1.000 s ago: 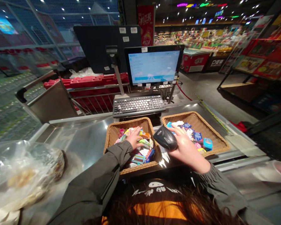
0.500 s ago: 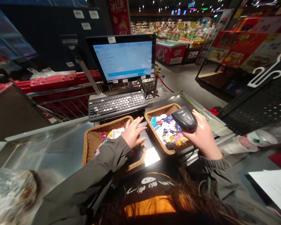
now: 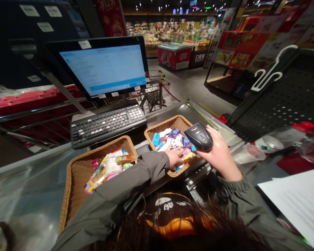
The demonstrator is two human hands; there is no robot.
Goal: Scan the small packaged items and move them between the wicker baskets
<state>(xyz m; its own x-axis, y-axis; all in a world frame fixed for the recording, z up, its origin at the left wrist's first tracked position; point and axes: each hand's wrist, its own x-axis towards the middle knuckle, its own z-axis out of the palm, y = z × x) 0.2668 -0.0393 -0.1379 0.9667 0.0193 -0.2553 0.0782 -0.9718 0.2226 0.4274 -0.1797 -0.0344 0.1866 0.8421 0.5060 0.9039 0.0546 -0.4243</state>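
My right hand (image 3: 219, 151) is wrapped round a black barcode scanner (image 3: 199, 137), held over the right edge of a wicker basket (image 3: 151, 133). Inside that basket lie small colourful packets (image 3: 176, 133) and a light-blue item (image 3: 156, 139). My left hand (image 3: 173, 157) reaches into the same basket, fingers apart and touching the packets; its fingertips are partly hidden among them. A second wicker basket (image 3: 72, 174) stands to the left, under my left forearm. It contains several bagged items and a small orange-brown tube (image 3: 124, 158).
A black keyboard (image 3: 108, 123) and a lit monitor (image 3: 104, 69) stand behind the baskets. On the right are a paper cup (image 3: 250, 155), white sheets (image 3: 295, 202) and a white hanger (image 3: 270, 73). A metal counter (image 3: 34, 195) extends left.
My left hand has moved from over the left basket into the right basket. My right hand still grips the scanner. The view has turned somewhat to the right.
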